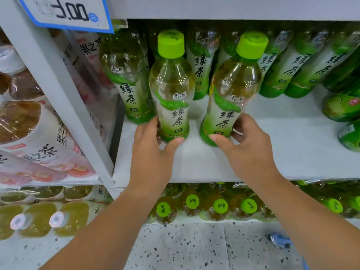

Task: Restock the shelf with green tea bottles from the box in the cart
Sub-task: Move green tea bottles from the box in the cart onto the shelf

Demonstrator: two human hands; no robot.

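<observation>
My left hand (153, 147) grips the first bottle (172, 90) of pale tea at centre frame. My right hand (248, 151) grips the second bottle (231, 94) beside it. The shelf (288, 151) lies bare at right.

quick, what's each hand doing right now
Left hand: grips the base of the left green tea bottle.
Right hand: grips the base of the right green tea bottle.

One wide-angle camera, worn on the head, faces forward and down at the shelf (282, 149) from close range, so that the left hand (152, 152) and right hand (249, 152) reach in from the bottom edge to the left bottle (172, 90) and right bottle (233, 90) at mid-frame, with the speckled floor (194, 248) below.
</observation>
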